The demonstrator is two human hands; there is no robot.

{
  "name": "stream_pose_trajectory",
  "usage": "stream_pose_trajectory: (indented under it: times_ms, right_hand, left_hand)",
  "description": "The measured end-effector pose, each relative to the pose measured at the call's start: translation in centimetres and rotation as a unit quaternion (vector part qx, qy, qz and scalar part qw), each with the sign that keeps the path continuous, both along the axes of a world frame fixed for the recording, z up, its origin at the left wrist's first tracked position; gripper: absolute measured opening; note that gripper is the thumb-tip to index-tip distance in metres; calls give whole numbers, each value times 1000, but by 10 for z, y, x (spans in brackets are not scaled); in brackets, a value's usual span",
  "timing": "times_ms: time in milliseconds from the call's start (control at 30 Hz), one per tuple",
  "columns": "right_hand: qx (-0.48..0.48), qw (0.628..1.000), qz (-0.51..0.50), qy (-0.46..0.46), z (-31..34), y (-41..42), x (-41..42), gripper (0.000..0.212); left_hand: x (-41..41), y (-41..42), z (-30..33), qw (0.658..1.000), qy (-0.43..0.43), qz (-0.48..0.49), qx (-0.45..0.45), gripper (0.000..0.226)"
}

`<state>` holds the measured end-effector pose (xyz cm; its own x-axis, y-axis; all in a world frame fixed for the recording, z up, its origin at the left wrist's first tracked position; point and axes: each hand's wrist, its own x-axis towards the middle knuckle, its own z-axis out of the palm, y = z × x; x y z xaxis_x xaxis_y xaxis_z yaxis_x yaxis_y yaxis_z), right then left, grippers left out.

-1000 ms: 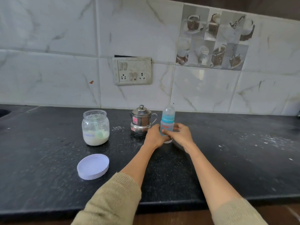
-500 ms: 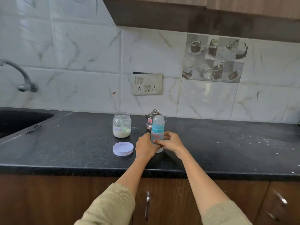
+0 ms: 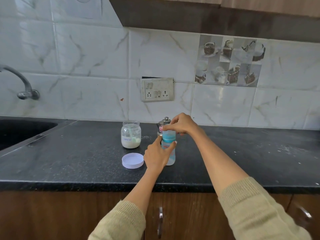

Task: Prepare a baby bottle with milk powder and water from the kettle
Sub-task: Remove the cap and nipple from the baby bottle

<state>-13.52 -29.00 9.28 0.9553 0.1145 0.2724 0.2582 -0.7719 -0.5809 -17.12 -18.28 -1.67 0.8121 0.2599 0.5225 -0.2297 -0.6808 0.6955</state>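
A clear baby bottle (image 3: 171, 155) with a blue collar stands upright on the black counter (image 3: 86, 158). My left hand (image 3: 156, 156) is wrapped around its body. My right hand (image 3: 181, 124) grips the clear cap on top of the bottle from above. Just behind the bottle is a small steel kettle (image 3: 163, 122), mostly hidden by my right hand. To the left stands an open glass jar of milk powder (image 3: 130, 135) with a scoop inside. Its white lid (image 3: 132, 160) lies flat in front of it.
A black sink (image 3: 20, 131) is set into the counter at the far left, with a tap (image 3: 20, 80) on the wall above it. A switch and socket plate (image 3: 157, 89) is on the tiled wall. Powder specks dot the counter's right side. Wooden cupboard doors (image 3: 161, 220) are below.
My right hand has risen from the bottle's body to its cap. The left hand stays on the body. The camera has drawn back and up from the counter.
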Motion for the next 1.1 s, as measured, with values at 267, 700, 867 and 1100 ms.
stream_pose_trajectory:
  times_ms: [267, 700, 867, 1100]
  right_hand:
    - [-97, 982, 127, 98, 37, 6, -2, 27]
    - [341, 932, 85, 94, -2, -46, 8, 59]
    - [284, 954, -73, 62, -90, -53, 14, 57]
    - [198, 972, -125, 9, -119, -56, 32, 61]
  left_hand:
    - [6, 5, -9, 1000, -1, -4, -2, 69]
    - [9, 5, -9, 1000, 6, -16, -6, 72]
    - [9, 3, -10, 1000, 5, -16, -8, 72]
    - [11, 4, -12, 999, 14, -19, -22, 73]
